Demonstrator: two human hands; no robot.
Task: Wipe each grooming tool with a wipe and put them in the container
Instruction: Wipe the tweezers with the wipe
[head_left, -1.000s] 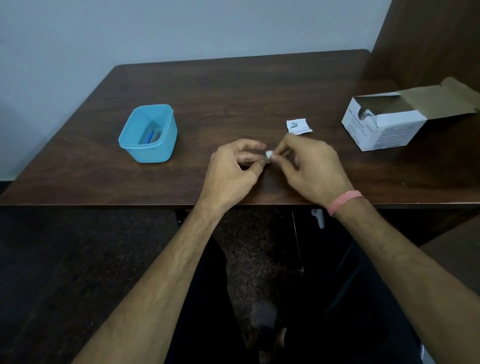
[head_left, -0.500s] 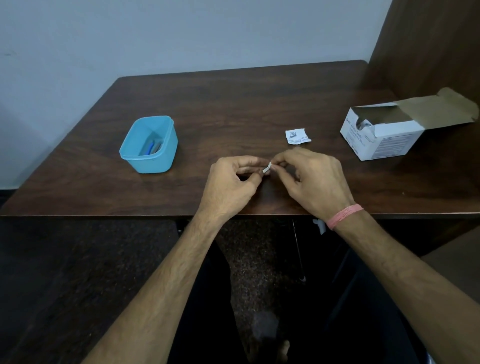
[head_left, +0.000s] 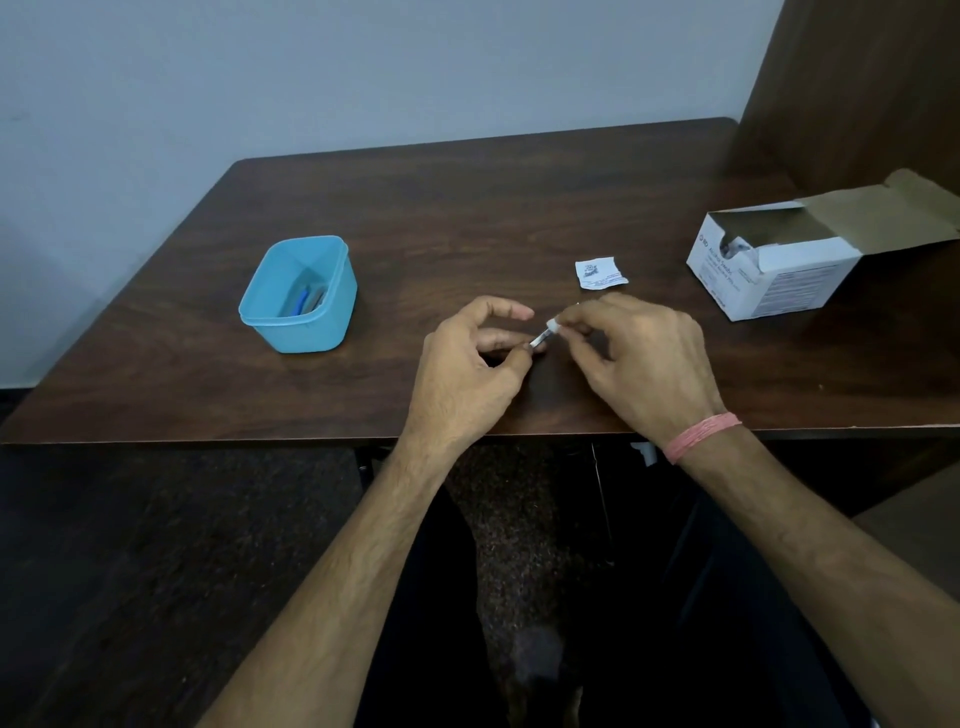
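Compared with half a second before, the two hands have drawn a little apart, and more of the thin tool between them shows now; before, only a small white bit was seen at the fingertips. The view has also tipped slightly, so everything sits a bit lower in the picture.

The left hand (head_left: 467, 364) pinches the near end of a slim metal grooming tool (head_left: 540, 339) between thumb and fingers, with the index finger lifted and curved above it. The right hand (head_left: 649, 358) pinches a small white wipe (head_left: 554, 327) around the far end of the tool, and its other fingers are curled loosely. The long axis of the tool runs slanted, from the left hand up and away toward the right hand. What kind of tool it is, I cannot tell, because it is too small.

All this is just above the dark wooden tabletop (head_left: 467, 218), near its front edge, well to the right of the blue plastic container (head_left: 298, 293). The container is a rounded square tub, smooth, with some bluish tools lying inside. Right of the container, just behind the hands, lies a torn white sachet (head_left: 600, 273), flat and printed. Farther right stands a white cardboard box (head_left: 769, 275) with its brown flap open. A pink thread band (head_left: 701, 434) circles the right wrist.
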